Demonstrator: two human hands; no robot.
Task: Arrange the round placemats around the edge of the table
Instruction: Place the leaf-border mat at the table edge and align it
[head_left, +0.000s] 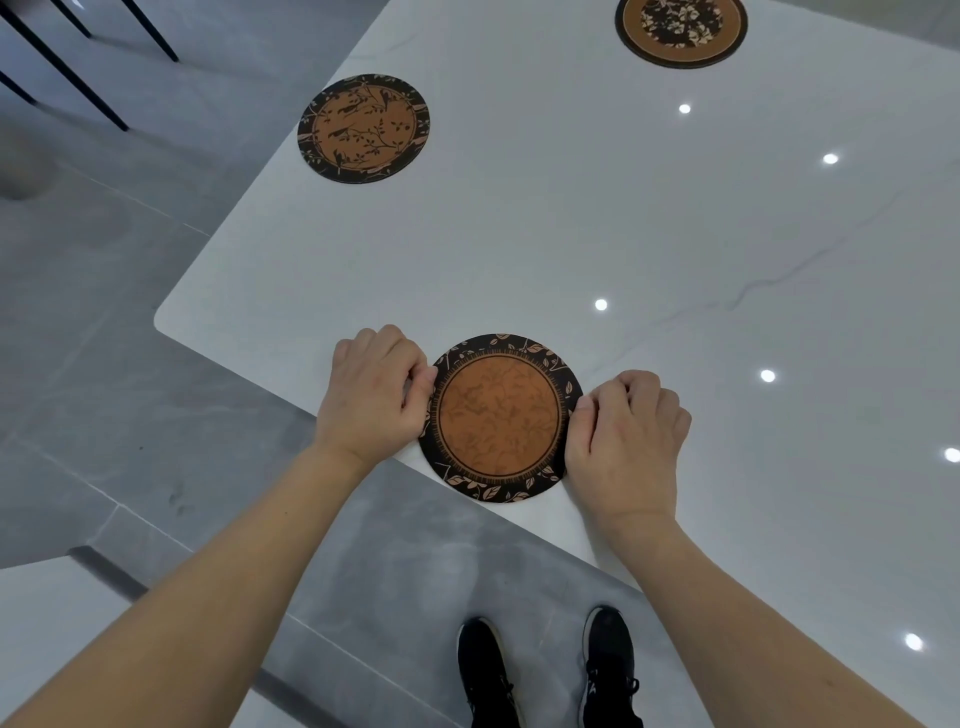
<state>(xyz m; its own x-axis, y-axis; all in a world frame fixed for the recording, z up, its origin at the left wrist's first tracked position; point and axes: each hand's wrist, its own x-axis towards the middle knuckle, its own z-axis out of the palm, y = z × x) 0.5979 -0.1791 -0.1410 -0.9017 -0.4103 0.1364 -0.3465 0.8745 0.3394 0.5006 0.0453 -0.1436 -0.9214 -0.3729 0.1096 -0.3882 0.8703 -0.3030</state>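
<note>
A round placemat (500, 418) with an orange middle and a black leaf-patterned rim lies at the near edge of the white marble table (649, 249), its lower rim just over the edge. My left hand (370, 392) pinches its left rim and my right hand (626, 436) pinches its right rim. A second round placemat (363, 128) with a bird pattern lies flat near the table's left edge. A third round placemat (681, 30) lies at the far side, partly cut off by the frame's top.
The table's rounded corner (165, 318) is to my left. Grey tiled floor lies below and left of the table. Black chair legs (78, 62) stand at the top left. My black shoes (550, 670) are by the near edge. Ceiling lights reflect on the tabletop.
</note>
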